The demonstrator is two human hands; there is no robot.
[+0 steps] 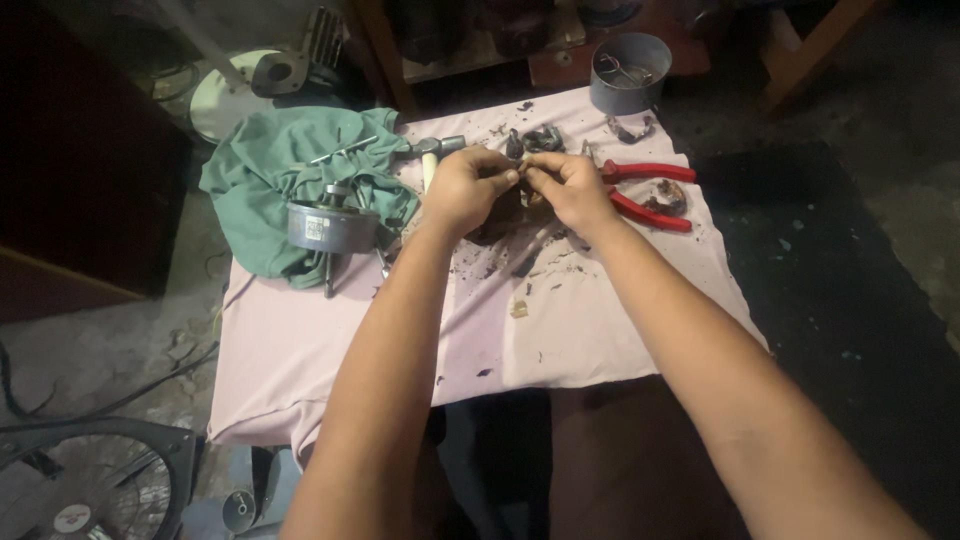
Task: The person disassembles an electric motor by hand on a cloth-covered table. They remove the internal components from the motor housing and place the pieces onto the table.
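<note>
My left hand [462, 190] and my right hand [570, 188] meet above the pink cloth [300, 350] that covers a small table. Their fingertips pinch a small dark part [522, 174] between them; its shape is too small to make out. A round grey motor housing [330, 226] with a shaft lies left of my left hand, on a green rag [265, 165]. Red-handled pliers [650, 190] lie just right of my right hand. A hammer [432, 152] rests behind my left hand.
A grey tin can [628, 72] with a wire piece inside stands at the table's far right corner. Dark grit and scraps dot the cloth. A fan guard [95, 480] lies on the floor at lower left. A fan base [250, 85] sits behind the rag.
</note>
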